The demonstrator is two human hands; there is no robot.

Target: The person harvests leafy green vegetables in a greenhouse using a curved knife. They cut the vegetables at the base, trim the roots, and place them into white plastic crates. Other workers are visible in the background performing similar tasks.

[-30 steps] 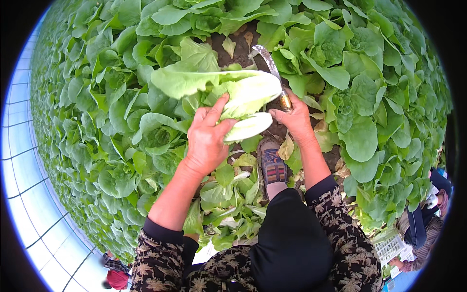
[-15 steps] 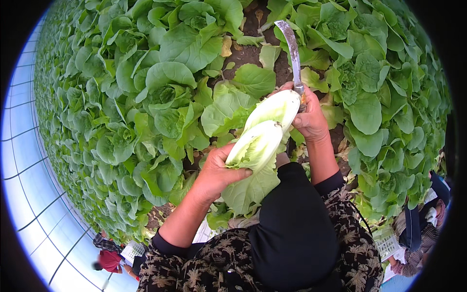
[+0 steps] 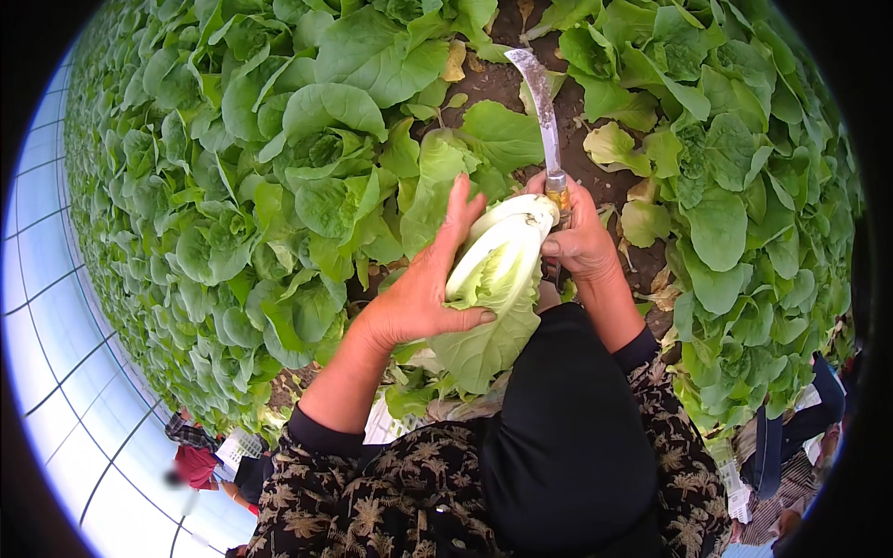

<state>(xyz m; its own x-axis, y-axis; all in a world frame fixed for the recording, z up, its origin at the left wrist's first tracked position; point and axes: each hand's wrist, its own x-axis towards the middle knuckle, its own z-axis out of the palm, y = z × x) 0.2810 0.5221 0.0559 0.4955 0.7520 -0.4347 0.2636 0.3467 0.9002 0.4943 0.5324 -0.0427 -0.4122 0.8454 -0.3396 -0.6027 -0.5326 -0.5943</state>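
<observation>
Trimming step — left hand [image 3: 419,293] is clasping the cabbage head [image 3: 498,265], right hand [image 3: 579,237] is gripping the curved knife [image 3: 546,116]; the next cut is probably calling for a steady base.

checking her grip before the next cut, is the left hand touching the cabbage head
Touching. The head view shows the left hand wrapped round the cabbage head, thumb pressed on its pale leaves and fingers behind it, with no gap.

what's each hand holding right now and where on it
Left hand cups the cabbage head around its middle; right hand grips the curved knife by its handle.
</observation>
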